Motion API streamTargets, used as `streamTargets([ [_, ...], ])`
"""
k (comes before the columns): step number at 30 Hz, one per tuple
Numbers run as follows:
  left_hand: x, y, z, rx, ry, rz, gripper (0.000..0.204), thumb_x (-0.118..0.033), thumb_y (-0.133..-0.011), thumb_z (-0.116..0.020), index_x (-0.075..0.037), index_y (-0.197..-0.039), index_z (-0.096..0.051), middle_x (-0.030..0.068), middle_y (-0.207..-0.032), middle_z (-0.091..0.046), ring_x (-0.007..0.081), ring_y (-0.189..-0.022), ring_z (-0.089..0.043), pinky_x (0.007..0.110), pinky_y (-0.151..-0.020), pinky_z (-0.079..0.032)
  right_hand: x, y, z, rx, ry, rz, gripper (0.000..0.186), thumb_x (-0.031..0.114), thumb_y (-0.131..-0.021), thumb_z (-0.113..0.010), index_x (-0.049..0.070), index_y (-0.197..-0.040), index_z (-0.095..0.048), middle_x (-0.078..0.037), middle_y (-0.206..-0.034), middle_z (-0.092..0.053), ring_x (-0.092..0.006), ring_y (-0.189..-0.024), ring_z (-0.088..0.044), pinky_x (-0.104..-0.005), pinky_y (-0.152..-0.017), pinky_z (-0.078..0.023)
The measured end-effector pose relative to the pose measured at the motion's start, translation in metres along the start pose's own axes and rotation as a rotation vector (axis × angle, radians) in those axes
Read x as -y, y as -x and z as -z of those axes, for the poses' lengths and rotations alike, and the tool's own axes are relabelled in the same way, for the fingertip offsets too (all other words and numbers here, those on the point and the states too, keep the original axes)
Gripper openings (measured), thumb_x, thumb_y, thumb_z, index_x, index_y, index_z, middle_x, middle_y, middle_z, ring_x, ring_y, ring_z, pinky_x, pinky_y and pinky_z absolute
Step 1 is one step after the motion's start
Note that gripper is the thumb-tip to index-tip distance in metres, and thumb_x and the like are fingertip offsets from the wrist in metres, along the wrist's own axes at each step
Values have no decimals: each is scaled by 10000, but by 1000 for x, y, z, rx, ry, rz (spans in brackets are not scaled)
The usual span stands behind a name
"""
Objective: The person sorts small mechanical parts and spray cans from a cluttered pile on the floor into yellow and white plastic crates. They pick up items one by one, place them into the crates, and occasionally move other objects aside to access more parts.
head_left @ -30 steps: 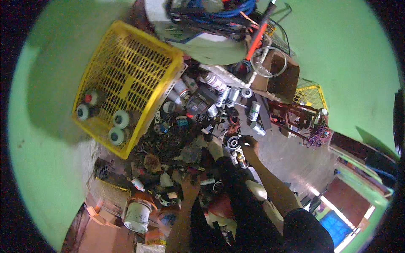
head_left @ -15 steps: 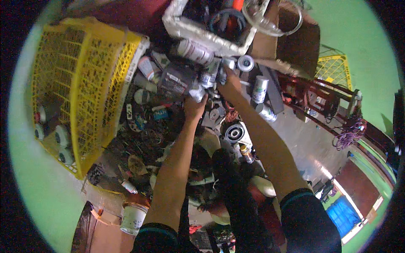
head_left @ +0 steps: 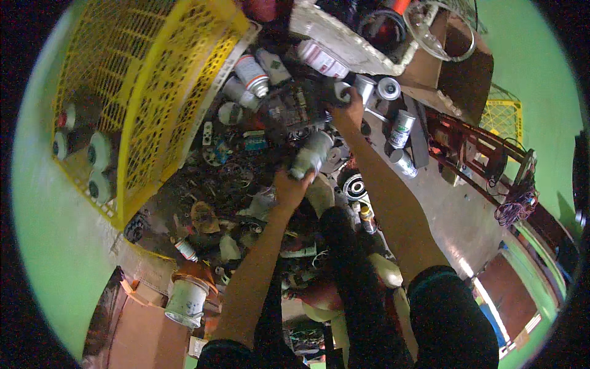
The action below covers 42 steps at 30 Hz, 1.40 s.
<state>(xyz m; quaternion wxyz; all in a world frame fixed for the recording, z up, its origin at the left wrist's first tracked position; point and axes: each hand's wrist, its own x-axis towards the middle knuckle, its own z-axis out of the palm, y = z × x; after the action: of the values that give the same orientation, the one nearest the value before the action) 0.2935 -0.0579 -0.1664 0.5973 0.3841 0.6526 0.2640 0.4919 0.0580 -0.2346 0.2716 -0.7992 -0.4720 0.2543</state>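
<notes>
A pale, scuffed spray can (head_left: 313, 152) tilts in my left hand (head_left: 292, 187), whose fingers are wrapped around its lower end. Farther off, my right hand (head_left: 348, 114) closes around a can with a pale round end (head_left: 342, 92); its body is mostly hidden by the hand. Right beside that hand stands a silver can (head_left: 364, 90), and past it another can shows its round end (head_left: 388, 88). Two more silver cans, one upper (head_left: 402, 129) and one lower (head_left: 403, 165), lie to the right. A dark, blurred box-like container (head_left: 292, 111) sits left of my right hand.
A yellow plastic crate (head_left: 144, 123) with several cans inside leans at the left. White foam box (head_left: 350, 43) and cardboard box (head_left: 464, 80) stand at the far side. Loose parts clutter the floor, with a white bucket (head_left: 187, 301) and a wooden frame (head_left: 476, 154) around them.
My left hand has drawn a can back toward me, away from my right hand. The right hand stays among the far cans. The whole view has shifted, with the crate looming larger.
</notes>
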Motion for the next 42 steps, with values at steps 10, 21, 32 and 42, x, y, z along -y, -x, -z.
streamTargets([
  [10, -65, 174, 148, -370, -295, -154, 745, -157, -670, -821, 33, -1273, -429, 157, -1183, -535, 258, -1066, -552, 378, -938, -462, 32, 98, 76, -21, -810, -563, 673, 393, -820, -653, 59, -1338, -383, -125, -1060, -613, -238, -899, -599, -376, -757, -509],
  [21, -243, 208, 312, -684, 40, -336, 754, -103, -629, -817, 23, -1280, -459, 157, -1199, -531, 253, -1111, -545, 383, -940, -474, 364, 170, 175, 813, -931, -635, 778, 151, -745, -637, 110, -1437, -284, -166, -1137, -569, -308, -938, -643, -436, -771, -569],
  [32, -265, 63, 414, -797, -417, -408, 780, -267, -599, -818, 13, -1256, -504, 239, -1186, -579, 428, -1155, -512, 487, -1063, -350, 574, 79, 27, 898, 98, 436, 857, 185, -630, -809, 26, -1378, -422, -183, -1196, -612, -283, -990, -635, -374, -843, -515],
  [42, -233, -10, 431, -668, -879, -338, 777, -284, -650, -817, 4, -1293, -491, 255, -1281, -509, 400, -1186, -489, 494, -1010, -400, 553, 74, -94, 685, 427, 954, 795, 178, -610, -816, -11, -1291, -451, -254, -1059, -595, -426, -1020, -581, -467, -866, -498],
])
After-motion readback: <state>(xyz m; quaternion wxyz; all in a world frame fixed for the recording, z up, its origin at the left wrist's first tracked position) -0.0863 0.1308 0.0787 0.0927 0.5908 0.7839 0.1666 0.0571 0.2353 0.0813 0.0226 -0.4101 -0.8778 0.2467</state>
